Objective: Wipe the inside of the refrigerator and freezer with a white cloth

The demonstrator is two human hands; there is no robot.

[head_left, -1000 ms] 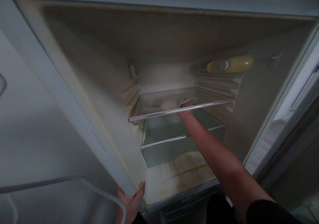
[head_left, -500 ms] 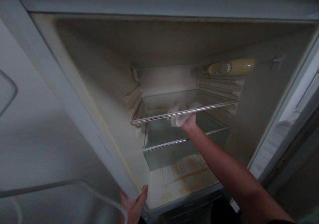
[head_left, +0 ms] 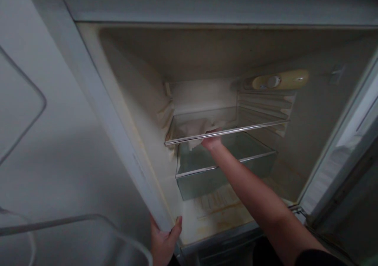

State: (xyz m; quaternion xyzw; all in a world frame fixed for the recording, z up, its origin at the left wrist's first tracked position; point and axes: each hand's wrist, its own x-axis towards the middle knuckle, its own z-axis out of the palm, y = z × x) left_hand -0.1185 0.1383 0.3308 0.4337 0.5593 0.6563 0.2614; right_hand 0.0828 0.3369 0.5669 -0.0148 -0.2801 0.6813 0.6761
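My right hand (head_left: 211,141) reaches into an open refrigerator, closed on a pale cloth (head_left: 195,143). Hand and cloth are under the upper glass shelf (head_left: 254,127), close behind its metal front trim. Through the glass, the cloth shows bunched and spread towards the left. My left hand (head_left: 164,242) grips the lower left front edge of the refrigerator (head_left: 158,214), thumb on the inner side and fingers wrapped out of sight. Below the cloth sits the lower glass shelf (head_left: 230,151).
A yellowish control housing with a dial (head_left: 277,80) is on the right inner wall above the shelf ribs (head_left: 265,104). Brown stains mark the ribbed floor (head_left: 218,203). To the left, a grey wire or tube (head_left: 79,217) crosses a pale surface (head_left: 59,159).
My right hand and the cloth have shifted left along beneath the upper shelf, and the cloth looks more spread out. My left hand keeps its grip. The view has turned slightly left.
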